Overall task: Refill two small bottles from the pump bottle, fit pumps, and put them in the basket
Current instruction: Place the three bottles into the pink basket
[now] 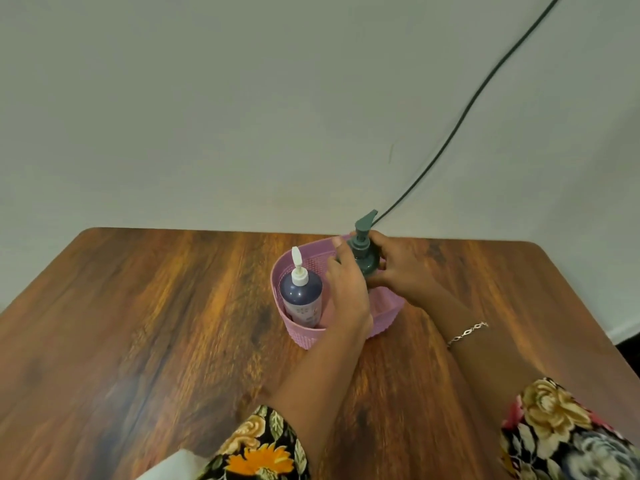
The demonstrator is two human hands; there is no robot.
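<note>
A dark green pump bottle (364, 252) is gripped with both hands at the right part of the pink basket (304, 336), its base hidden. The left hand (348, 285) is curled round its left side, the right hand (403, 268) round its right. A purple bottle (300, 299) with a white pump is stood upright in the basket's left end, on the counter (173, 323).

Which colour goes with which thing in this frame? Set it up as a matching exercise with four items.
Things:
1 basket
2 held bottle
3 other bottle's pump
4 bracelet

Colours:
a white
b silver
c pink
d dark green

Pairs: 1-c; 2-d; 3-a; 4-b
</note>
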